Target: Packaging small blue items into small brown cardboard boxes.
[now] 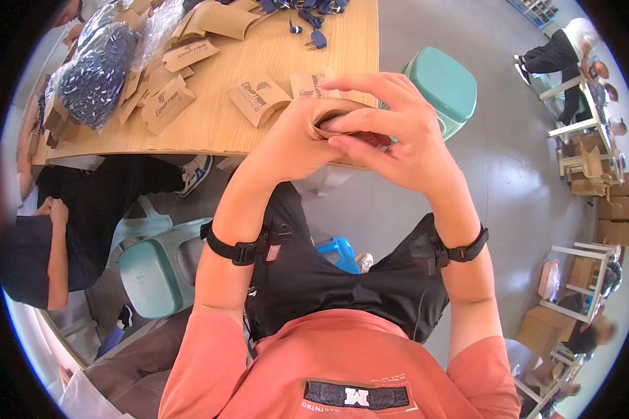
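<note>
My left hand [301, 139] holds a brown kraft paper pillow box [361, 105] above the table's near edge, its open end turned towards me. At that opening is my right hand [398, 123], the index fingertip inside the mouth and the thumb against the lower rim. Its other fingers arch over the top of the box. The inside looks dark, and its contents are hidden. Just beyond my hands, a printed pillow box [257, 99] and another printed box [313, 84] lie on the wooden table [230, 63]; my right hand partly covers the second.
More printed kraft boxes [167, 105] lie left, beside a clear plastic bag [97, 73] of small dark blue items. Dark blue earphones [314, 31] lie at the far side. A green stool [443, 84] stands right of the table. A seated person [36, 241] is at left.
</note>
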The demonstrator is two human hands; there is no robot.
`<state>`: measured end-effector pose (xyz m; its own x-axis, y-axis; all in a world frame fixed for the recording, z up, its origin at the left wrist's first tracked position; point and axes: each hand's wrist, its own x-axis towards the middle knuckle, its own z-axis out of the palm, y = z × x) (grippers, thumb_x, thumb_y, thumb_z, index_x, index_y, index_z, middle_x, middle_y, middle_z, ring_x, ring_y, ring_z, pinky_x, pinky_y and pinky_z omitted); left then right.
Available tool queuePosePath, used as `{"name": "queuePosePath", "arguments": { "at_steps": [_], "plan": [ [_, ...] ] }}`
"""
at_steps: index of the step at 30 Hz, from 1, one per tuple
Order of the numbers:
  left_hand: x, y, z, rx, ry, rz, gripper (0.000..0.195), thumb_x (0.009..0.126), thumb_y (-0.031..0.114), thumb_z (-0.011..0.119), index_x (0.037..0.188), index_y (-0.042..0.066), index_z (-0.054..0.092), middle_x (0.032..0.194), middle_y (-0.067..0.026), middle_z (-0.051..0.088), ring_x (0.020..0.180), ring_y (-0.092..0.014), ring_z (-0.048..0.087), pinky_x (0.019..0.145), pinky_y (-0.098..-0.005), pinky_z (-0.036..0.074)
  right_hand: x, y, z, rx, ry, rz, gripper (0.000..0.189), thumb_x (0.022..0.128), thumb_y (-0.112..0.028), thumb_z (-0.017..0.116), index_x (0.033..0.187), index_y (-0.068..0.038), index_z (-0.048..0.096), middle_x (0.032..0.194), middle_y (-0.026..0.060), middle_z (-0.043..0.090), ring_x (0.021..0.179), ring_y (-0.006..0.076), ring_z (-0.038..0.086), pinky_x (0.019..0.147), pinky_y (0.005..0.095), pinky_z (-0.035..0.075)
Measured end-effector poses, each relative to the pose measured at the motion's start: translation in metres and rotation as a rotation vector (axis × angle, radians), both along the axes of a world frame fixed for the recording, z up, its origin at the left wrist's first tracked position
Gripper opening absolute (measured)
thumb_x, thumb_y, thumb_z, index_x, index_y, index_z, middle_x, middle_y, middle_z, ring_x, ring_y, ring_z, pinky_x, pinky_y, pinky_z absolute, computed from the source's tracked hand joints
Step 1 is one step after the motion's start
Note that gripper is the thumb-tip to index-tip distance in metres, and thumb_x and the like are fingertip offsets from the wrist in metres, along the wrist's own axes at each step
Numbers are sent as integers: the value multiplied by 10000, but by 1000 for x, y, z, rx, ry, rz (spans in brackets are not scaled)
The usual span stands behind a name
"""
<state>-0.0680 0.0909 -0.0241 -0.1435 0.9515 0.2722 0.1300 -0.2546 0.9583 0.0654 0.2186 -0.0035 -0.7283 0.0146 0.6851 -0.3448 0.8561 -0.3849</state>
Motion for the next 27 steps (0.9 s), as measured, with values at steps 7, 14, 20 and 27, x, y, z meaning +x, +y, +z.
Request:
{"name": "queuePosePath", "arguments": {
  "at_steps": [7, 14, 20, 27],
  "plan": [
    [-1, 0, -1, 3, 37, -41, 275, 788, -66, 664, 1056, -11, 682, 938, -66, 723, 856, -120, 658, 794, -276, 546, 6, -6, 5, 69, 133, -143, 190, 648, -194, 821, 790, -148, 703, 1138, 21, 674, 920, 258, 618, 827, 387, 468],
    [2, 0, -3, -55, -40, -31, 342, 815, -65, 643, 1150, 0, 660, 942, -38, 709, 860, -86, 628, 791, -264, 542, 8, -8, 7, 340, 218, -259, 238, 608, -223, 827, 701, -113, 638, 1082, 9, 676, 892, 230, 615, 821, 422, 486],
    [3, 0, -7, -93, -98, -16, 341, 824, -98, 621, 1155, -19, 647, 1028, -71, 697, 894, -116, 637, 781, -272, 528, 7, -16, 3, 336, 254, -335, 256, 626, -226, 829, 745, -103, 639, 1047, 15, 675, 880, 229, 616, 831, 440, 484],
    [21, 5, -12, 149, 194, 273, 464, 871, -54, 598, 1300, 44, 449, 1114, -105, 577, 980, -181, 579, 813, -282, 511, 13, -45, 3, -223, 82, -495, 269, 723, -176, 807, 937, -86, 671, 952, 44, 675, 684, 201, 588, 600, 312, 482]
  ]
}}
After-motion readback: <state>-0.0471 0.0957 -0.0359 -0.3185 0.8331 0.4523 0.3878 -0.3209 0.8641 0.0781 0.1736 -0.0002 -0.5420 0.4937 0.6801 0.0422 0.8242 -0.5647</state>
